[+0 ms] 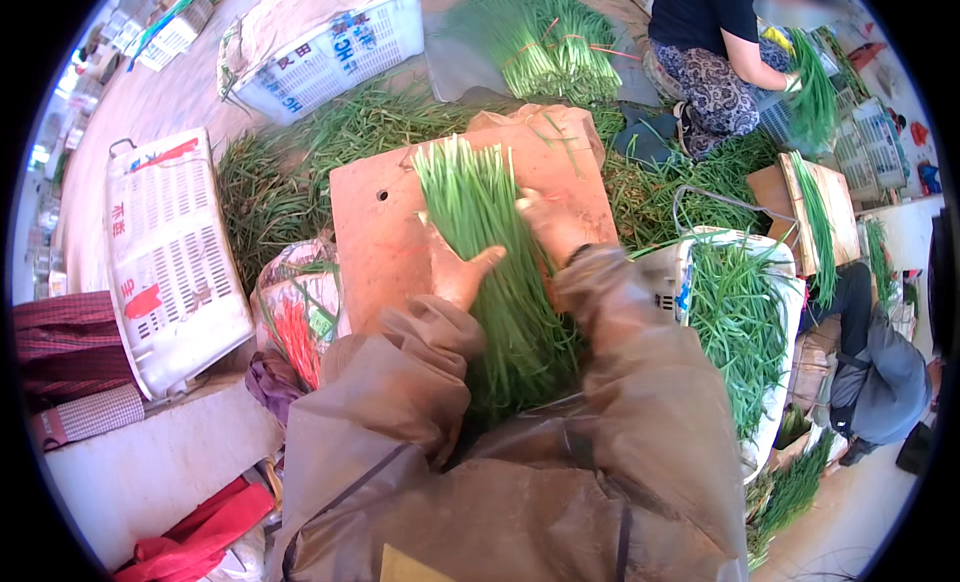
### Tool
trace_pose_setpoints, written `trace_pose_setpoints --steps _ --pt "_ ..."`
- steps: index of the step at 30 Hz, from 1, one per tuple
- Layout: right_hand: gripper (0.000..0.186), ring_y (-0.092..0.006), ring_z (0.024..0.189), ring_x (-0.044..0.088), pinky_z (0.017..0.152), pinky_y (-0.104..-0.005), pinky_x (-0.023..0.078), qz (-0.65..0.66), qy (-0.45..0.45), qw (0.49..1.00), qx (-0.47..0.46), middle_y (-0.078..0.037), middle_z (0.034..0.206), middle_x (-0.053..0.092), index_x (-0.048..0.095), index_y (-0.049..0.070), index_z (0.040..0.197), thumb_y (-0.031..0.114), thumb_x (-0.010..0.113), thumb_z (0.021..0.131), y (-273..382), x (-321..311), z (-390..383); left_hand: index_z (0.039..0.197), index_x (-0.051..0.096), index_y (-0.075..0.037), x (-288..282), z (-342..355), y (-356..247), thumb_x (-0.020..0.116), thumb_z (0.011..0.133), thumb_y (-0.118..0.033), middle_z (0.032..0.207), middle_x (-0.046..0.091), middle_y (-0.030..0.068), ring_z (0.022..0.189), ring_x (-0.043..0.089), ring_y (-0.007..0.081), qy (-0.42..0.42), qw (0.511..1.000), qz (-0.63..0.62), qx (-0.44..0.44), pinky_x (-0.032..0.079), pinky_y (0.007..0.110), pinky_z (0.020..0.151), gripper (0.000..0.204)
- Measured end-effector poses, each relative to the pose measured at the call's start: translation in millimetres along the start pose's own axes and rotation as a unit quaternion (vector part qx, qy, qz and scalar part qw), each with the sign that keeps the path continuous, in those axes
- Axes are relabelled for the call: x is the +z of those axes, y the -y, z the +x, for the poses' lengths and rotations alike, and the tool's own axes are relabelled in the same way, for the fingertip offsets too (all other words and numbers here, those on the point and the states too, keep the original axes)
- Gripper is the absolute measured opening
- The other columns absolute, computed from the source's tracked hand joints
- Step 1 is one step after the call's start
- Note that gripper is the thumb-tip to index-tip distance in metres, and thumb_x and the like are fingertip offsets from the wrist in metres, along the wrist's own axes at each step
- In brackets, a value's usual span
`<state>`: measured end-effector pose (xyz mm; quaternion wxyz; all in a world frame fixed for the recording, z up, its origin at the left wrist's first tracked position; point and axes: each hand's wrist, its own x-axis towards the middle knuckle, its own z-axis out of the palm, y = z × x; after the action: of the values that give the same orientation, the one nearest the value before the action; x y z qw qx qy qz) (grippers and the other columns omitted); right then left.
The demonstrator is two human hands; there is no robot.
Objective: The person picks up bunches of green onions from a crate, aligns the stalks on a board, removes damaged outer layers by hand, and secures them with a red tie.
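A thick bunch of garlic chives point(487, 232) lies lengthwise on a tan board point(370, 272) in front of me. Its pale cut ends point away, and its green leaves hang over the near edge toward my lap. My left hand point(455, 267) grips the bunch from the left, thumb across the top, the other fingers partly hidden. From the right, slightly farther up, my right hand point(550, 224) is closed against the bunch. Some of its fingers are hidden by the stalks, and it is a little blurred. Brown translucent sleeves cover both forearms.
Beside the board, red ties point(292, 340) fill a bag at left. A white crate point(735, 332) of loose chives stands at right. Scattered leaves point(290, 182) cover the floor beyond. Tied bunches point(565, 57) lie farther off, near a seated person point(715, 62) handling chives. Another crate point(180, 252) leans left.
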<state>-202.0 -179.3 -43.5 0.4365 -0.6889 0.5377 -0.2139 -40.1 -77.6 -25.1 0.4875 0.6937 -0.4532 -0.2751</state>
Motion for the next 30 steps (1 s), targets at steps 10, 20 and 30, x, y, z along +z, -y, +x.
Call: trace_pose_setpoints --steps 10,20,30 --pt "0.047 -0.0358 0.092 0.059 0.081 -0.0439 0.047 -0.085 -0.224 0.969 -0.057 -0.021 0.1 0.061 0.053 0.002 0.112 0.023 0.06 0.071 79.7 48.1 -52.8 0.135 0.024 0.005 14.8 -3.7 27.5 0.066 0.076 -0.037 0.134 0.034 0.0251 0.126 0.033 0.0391 0.064 0.943 0.277 0.174 0.022 0.046 0.108 0.084" --pt "0.038 -0.0181 0.107 0.058 0.089 -0.0293 0.046 0.04 -0.224 0.969 -0.091 -0.014 0.119 0.058 0.059 0.009 0.117 0.01 0.062 0.079 56.7 -109.5 -352.2 0.142 0.005 0.005 8.8 -18.2 67.4 0.07 0.074 -0.047 0.147 0.014 0.0248 0.134 0.021 0.0393 0.096 0.904 0.369 0.195 0.019 0.044 0.11 0.107" --pt "0.052 -0.0283 0.101 0.06 0.091 -0.0336 0.045 -0.078 -0.164 0.868 0.461 -0.019 0.105 0.063 0.058 0.008 0.118 0.03 0.069 0.072 -168.8 -109.5 -574.5 0.142 0.015 0.001 -39.1 -49.8 4.9 0.067 0.081 -0.021 0.147 0.019 0.0182 0.134 0.023 0.029 0.088 0.98 0.114 0.138 0.025 0.037 0.108 0.084"
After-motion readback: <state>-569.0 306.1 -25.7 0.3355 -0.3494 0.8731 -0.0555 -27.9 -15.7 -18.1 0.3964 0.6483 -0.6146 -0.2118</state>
